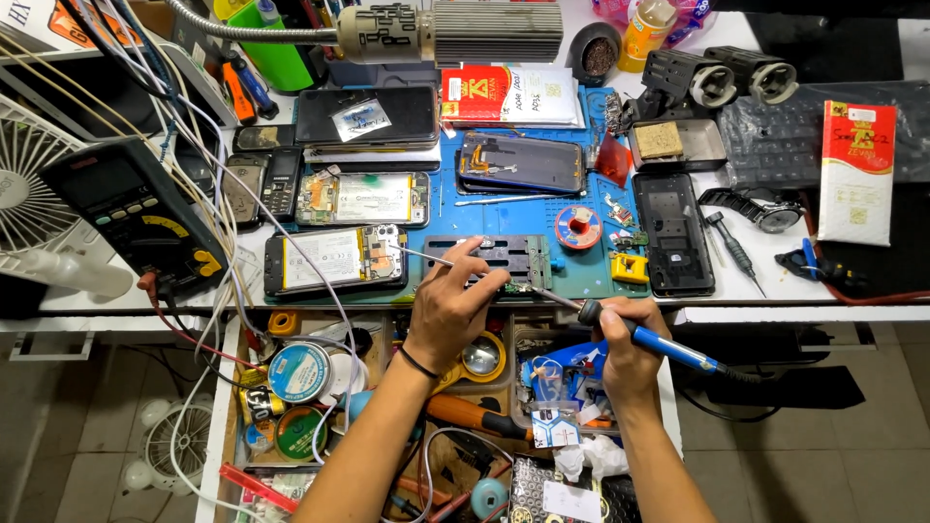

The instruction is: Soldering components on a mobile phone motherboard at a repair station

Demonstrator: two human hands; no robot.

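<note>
Landmark: the blue work mat [581,276] in the middle of the bench. At its front edge lies a small circuit board [518,287], partly hidden. The left hand [455,305] is closed on tweezers [426,256] whose tips seem to reach the board, though the view there is too crowded to be sure. The right hand [625,339], just off the mat's front right corner, is clenched around a blue-handled soldering iron [644,339], its tip angled in at the board. Open room is scant: phones and parts crowd the mat. A red-and-white packet [509,95] lies at the mat's far edge; a taller red-and-white packet [857,172] lies well right of it.
</note>
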